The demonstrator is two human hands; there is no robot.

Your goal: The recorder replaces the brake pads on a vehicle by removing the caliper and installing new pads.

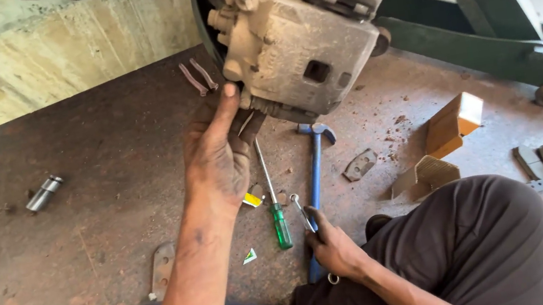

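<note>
Rust-stained concrete floor (pixel 55 275) lies under a raised brake caliper (pixel 298 42). Left hand (pixel 219 156) presses its fingers against the caliper's lower edge — right hand (pixel 335 250) grips what looks like a small wrench (pixel 303 213), beside a green-handled screwdriver (pixel 274 198) and blue-handled hammer (pixel 316 174).

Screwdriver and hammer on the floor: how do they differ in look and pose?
The screwdriver has a green handle and thin bare shaft; the hammer has a blue shaft and a metal head. The screwdriver lies free, handle toward the person; the hammer's near end runs under the right hand. Both lie on the rusty floor, roughly parallel.
</note>
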